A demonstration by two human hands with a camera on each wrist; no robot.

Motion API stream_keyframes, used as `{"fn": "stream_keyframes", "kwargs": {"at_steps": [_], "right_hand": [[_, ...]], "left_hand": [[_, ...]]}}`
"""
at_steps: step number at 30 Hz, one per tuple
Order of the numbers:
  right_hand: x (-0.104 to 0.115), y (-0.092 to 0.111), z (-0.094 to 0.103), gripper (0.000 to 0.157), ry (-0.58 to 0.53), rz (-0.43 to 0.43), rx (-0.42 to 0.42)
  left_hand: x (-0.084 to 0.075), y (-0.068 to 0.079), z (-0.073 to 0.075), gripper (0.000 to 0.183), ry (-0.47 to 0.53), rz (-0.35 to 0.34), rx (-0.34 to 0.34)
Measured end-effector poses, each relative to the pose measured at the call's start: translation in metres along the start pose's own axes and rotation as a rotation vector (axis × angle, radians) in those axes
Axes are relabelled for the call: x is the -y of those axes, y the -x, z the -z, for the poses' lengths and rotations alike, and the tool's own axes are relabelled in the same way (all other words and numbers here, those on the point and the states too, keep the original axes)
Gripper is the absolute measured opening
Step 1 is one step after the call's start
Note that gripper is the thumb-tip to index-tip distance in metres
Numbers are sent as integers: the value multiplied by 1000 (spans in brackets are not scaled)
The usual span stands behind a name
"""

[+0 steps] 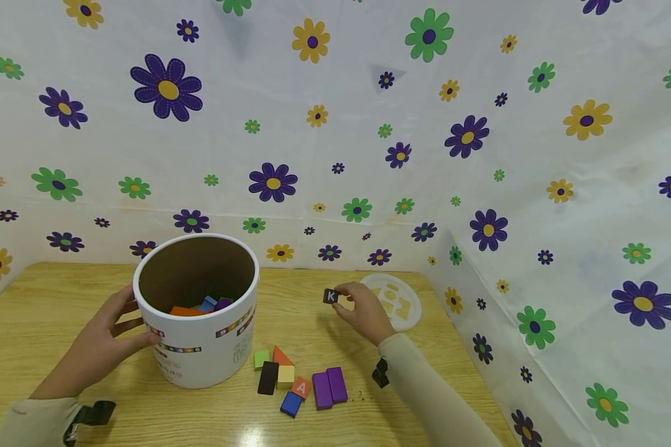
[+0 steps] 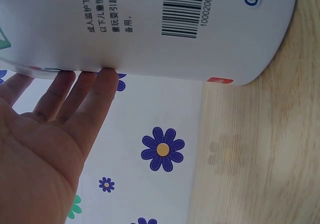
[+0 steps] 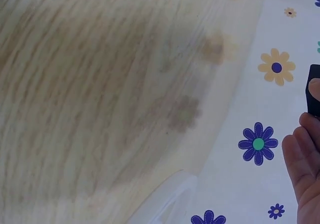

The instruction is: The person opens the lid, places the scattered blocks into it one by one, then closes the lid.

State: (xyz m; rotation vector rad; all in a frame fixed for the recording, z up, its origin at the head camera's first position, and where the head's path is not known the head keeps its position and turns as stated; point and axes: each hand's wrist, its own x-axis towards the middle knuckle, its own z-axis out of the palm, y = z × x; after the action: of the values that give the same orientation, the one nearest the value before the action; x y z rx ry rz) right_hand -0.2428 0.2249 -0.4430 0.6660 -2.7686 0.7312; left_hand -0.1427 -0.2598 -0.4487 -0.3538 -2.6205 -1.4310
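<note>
My right hand (image 1: 367,312) pinches a small black block (image 1: 330,296) marked with a white K between thumb and fingertips, held up over the table. In the right wrist view the block (image 3: 314,92) shows only partly at the right edge. My left hand (image 1: 97,347) rests on the left side of a big white bucket (image 1: 204,357), its fairly straight fingers (image 2: 97,102) touching the wall. Inside the bucket lie an orange block (image 1: 187,311), a blue block (image 1: 207,303) and a purple block (image 1: 223,303); the bottom is hidden.
Right of the bucket sit a green block (image 1: 261,360), an orange triangle (image 1: 281,356), a black block (image 1: 268,378), a yellow block (image 1: 286,377), an orange A block (image 1: 301,388), a blue block (image 1: 292,404) and purple blocks (image 1: 322,391). Behind my right hand is a white cut-out disc (image 1: 415,304).
</note>
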Motion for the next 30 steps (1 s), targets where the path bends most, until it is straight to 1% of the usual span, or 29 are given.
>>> {"fn": "stream_keyframes", "kwargs": {"at_steps": [9,12,22,30], "right_hand": [[7,-8,10,32,39,27,-48],[9,-10,12,32,48,31,-69],[15,-13,14,31,26,63,-122],[21,-17,15,32,29,87,-135]], "left_hand": [[0,0,-1,100,8,16,-1],[0,0,-1,101,5,10,-2],[0,0,-1,100,17,-13,-3],[-2,0,0,100,18,-6,0]]}}
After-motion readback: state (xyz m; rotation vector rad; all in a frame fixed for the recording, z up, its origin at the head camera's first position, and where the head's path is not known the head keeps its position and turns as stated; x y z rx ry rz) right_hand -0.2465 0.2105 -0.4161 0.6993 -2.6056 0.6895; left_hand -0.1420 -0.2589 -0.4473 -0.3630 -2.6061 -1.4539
